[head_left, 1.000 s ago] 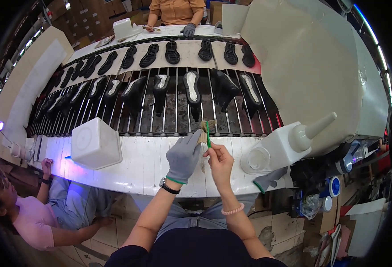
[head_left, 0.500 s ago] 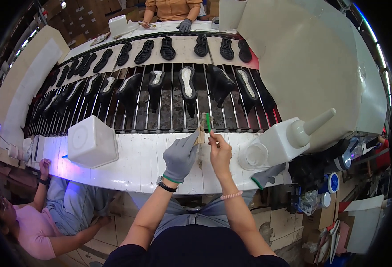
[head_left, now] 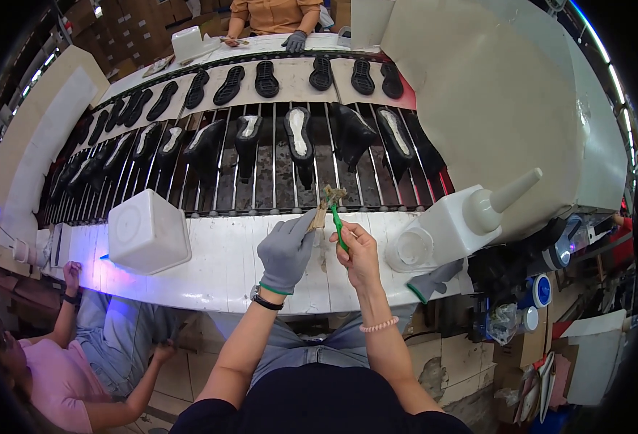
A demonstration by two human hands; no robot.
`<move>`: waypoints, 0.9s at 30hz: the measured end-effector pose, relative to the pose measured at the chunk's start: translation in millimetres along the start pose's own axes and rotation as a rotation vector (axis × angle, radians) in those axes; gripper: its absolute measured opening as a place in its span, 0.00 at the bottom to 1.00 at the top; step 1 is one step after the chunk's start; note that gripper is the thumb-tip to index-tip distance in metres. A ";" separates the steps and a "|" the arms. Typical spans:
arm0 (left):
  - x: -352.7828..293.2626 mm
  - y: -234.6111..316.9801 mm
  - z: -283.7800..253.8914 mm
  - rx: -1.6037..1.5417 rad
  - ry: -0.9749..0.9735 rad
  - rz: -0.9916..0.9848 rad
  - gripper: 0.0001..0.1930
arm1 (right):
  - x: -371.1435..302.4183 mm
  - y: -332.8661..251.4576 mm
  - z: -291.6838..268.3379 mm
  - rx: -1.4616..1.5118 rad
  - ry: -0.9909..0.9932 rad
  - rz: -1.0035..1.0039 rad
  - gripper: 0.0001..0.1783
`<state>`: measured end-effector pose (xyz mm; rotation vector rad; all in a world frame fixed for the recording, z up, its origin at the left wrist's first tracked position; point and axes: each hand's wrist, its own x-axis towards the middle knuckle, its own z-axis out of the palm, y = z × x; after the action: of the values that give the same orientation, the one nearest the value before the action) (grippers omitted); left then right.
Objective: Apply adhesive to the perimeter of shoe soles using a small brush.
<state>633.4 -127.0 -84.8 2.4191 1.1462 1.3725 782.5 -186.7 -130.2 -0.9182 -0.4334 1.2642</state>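
Observation:
My left hand (head_left: pixel 285 254), in a grey glove, is closed around a flat wooden-handled brush (head_left: pixel 320 218) held over the table's far edge. Between the bare fingers of my right hand (head_left: pixel 359 254) is a green toothbrush (head_left: pixel 338 226), its handle slanting up to the left. The heads of both brushes meet just beyond the edge, and the clumped bristles there overlap, so I cannot tell them fully apart. To the right of my right hand stands a small translucent cup (head_left: pixel 411 248), beside a white spouted bottle (head_left: pixel 455 226) lying tilted.
Ahead, a roller conveyor (head_left: pixel 265 177) carries black shoe uppers (head_left: pixel 299 141) with white-coated bottoms; black soles (head_left: pixel 267 79) line the shelf behind. A white square container (head_left: pixel 149 231) sits left, a grey glove (head_left: pixel 438 281) right. Co-workers are at the far side (head_left: pixel 275 16) and left (head_left: pixel 55 369).
My right hand has drawn slightly nearer and turned the toothbrush, so its head now crosses the wooden brush's bristles. The whole view has shifted a little.

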 end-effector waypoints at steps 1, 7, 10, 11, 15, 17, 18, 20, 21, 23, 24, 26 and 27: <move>-0.5 -0.5 -0.1 -0.014 0.002 0.001 0.23 | -0.9 1.7 1.9 0.000 0.002 0.002 0.12; -1.0 2.2 2.8 -0.014 -0.021 -0.007 0.23 | -5.8 -0.6 12.7 0.031 0.055 -0.029 0.13; -0.9 0.8 4.9 -0.029 -0.023 0.012 0.23 | -8.0 3.0 19.0 -0.077 0.086 -0.080 0.11; -1.2 0.9 5.6 -0.034 -0.022 0.029 0.23 | -8.2 6.7 20.8 -0.181 0.113 -0.152 0.10; -0.8 2.8 8.0 -0.064 -0.054 0.047 0.23 | -0.5 16.8 22.1 -0.411 0.181 -0.353 0.10; -2.8 3.6 6.8 -0.096 -0.063 0.018 0.23 | 6.8 20.6 19.4 -0.405 0.154 -0.382 0.11; -3.6 2.8 6.3 -0.096 -0.062 0.016 0.23 | 10.3 22.8 17.8 -0.396 0.128 -0.415 0.11; -5.1 -0.8 4.9 -0.095 -0.034 0.007 0.23 | 15.4 27.0 14.2 -0.467 0.123 -0.448 0.11; -6.4 -3.9 5.2 -0.093 -0.031 0.007 0.23 | 17.4 27.9 12.8 -0.537 0.120 -0.481 0.11; -8.7 -9.4 7.1 -0.076 0.008 0.061 0.23 | 21.3 26.5 10.3 -0.652 0.148 -0.483 0.11; -10.2 -8.8 7.2 -0.076 0.010 0.064 0.23 | 23.4 24.9 8.7 -0.767 0.181 -0.482 0.11; -13.1 -5.4 6.0 -0.074 -0.011 0.047 0.24 | 30.8 23.2 -1.0 -0.825 0.206 -0.498 0.11; -14.4 -3.3 5.0 -0.076 -0.009 0.052 0.24 | 34.0 20.3 -6.4 -0.884 0.232 -0.510 0.11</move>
<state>631.3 -133.1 -98.9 2.4158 1.0174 1.3912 784.4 -156.6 -156.5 -1.5448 -1.0040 0.4543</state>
